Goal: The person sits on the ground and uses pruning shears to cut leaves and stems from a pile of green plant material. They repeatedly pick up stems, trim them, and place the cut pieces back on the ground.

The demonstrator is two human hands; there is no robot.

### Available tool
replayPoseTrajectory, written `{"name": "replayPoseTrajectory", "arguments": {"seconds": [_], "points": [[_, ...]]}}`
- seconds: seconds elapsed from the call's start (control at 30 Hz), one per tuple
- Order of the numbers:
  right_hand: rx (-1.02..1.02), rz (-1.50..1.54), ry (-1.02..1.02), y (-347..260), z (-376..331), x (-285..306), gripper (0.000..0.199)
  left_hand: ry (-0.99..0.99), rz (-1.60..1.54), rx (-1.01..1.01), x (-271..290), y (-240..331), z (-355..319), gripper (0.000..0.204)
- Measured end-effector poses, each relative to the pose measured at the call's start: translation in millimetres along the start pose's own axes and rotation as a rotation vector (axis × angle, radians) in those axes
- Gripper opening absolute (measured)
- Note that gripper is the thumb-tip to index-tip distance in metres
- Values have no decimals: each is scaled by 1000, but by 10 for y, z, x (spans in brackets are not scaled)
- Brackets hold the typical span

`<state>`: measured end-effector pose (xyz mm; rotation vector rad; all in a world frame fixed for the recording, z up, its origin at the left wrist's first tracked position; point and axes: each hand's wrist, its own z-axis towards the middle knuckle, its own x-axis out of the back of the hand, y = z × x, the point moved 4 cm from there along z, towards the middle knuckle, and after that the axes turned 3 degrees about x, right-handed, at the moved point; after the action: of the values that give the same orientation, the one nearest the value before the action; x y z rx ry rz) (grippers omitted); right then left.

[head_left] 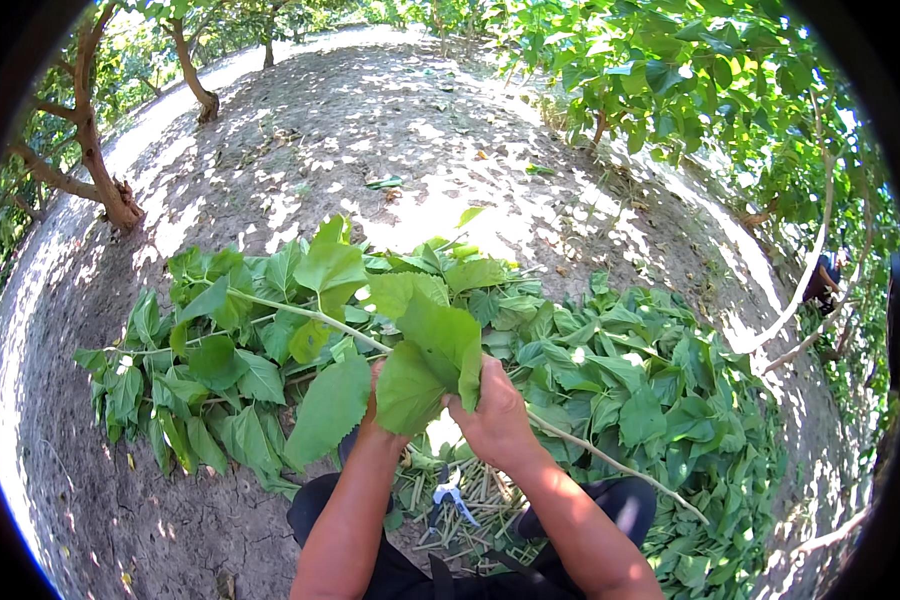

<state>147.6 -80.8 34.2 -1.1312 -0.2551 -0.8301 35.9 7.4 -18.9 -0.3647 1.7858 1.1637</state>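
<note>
My left hand (373, 408) is mostly hidden behind broad green leaves; it grips a long leafy branch (300, 313) that runs up and left over the ground. My right hand (494, 412) is closed on a large green leaf (432, 352) at the near end of that branch. Both hands sit close together at the middle of the view, just above my lap. A thin bare stem (620, 468) leads from under my right hand down to the right.
Piles of cut leafy branches (660, 390) lie left and right on bare, sun-dappled dirt (370, 120). Stripped green stems and small pruning shears (452, 494) lie between my knees. Tree trunks (110, 190) stand at left; foliage hangs at right, where another person (822, 280) is partly visible.
</note>
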Motion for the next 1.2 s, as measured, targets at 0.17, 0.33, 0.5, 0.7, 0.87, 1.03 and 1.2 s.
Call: {"name": "replayPoseTrajectory", "arguments": {"seconds": [0.17, 0.33, 0.5, 0.7, 0.87, 1.03, 1.2], "points": [[-179, 136, 59, 105, 46, 38, 34, 86, 255, -3, 105, -40, -3, 21], [-335, 723, 276, 248, 101, 177, 20, 153, 175, 23, 164, -4, 13, 20], [-480, 1111, 322, 414, 40, 284, 22, 96, 128, 16, 78, -36, -3, 19], [-582, 1123, 407, 446, 66, 492, 20, -143, 42, -15, 73, 10, -32, 33], [-639, 1124, 432, 498, -17, 675, 19, -53, -176, 33, 83, 103, -14, 32], [-657, 1021, 389, 512, -102, 681, 19, -37, 24, -38, 124, 46, -5, 19], [-751, 1177, 505, 643, -216, 699, 19, -25, 50, -38, 118, 24, -12, 18]]}}
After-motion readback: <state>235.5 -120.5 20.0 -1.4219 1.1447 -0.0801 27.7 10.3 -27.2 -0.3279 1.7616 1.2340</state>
